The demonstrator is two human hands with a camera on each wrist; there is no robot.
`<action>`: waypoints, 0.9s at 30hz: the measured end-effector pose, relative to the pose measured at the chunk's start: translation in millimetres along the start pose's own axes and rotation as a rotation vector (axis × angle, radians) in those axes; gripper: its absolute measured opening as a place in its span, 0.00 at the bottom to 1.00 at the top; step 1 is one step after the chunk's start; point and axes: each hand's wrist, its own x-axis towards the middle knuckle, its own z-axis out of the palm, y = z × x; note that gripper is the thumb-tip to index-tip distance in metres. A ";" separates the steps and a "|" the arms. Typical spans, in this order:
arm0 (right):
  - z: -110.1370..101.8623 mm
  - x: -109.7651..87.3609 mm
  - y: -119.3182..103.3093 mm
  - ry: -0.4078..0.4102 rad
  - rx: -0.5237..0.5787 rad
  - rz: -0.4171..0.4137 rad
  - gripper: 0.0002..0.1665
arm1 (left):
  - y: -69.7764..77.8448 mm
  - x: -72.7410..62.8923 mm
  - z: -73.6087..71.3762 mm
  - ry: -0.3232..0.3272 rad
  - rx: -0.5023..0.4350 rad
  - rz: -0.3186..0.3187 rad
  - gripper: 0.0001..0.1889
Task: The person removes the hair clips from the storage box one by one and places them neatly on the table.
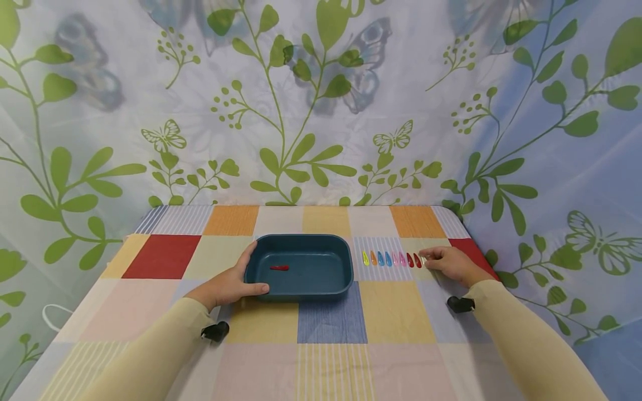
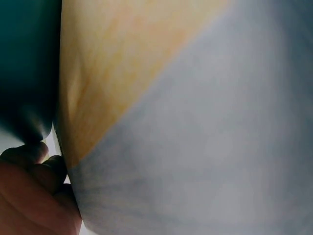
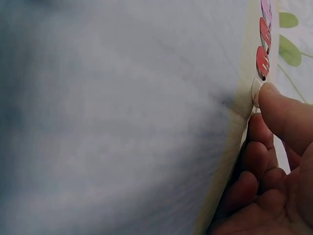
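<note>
A dark teal rectangular basin stands on the table, with one red hair clip lying inside toward its left. My left hand grips the basin's left end, thumb at the front corner and fingers along the side. To the right of the basin runs a row of snap hair clips: a yellow clip, an orange clip, then blue, pink and red clips. At the row's right end my right hand pinches a white hair clip between thumb and fingers.
A patchwork-print tablecloth covers the table. Behind and around it hangs a curtain with leaves and butterflies. A white cord loop shows beyond the table's left edge.
</note>
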 end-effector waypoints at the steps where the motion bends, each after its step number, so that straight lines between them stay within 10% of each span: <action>1: 0.1 -0.6 -0.5 0.000 0.003 0.000 0.29 | -0.4 -0.2 -0.2 0.000 0.000 0.000 0.66; 12: -16.5 -2.7 -19.0 0.070 0.008 -0.028 0.34 | 1.0 -1.1 -1.9 0.002 0.016 0.000 0.66; 17: -17.2 3.4 -81.6 0.087 -0.061 -0.188 0.28 | -1.2 -2.8 -3.6 0.008 0.027 0.007 0.66; 27: 40.7 11.4 -230.6 -0.154 -0.153 -0.467 0.22 | -1.5 0.0 -2.1 0.002 0.005 -0.004 0.65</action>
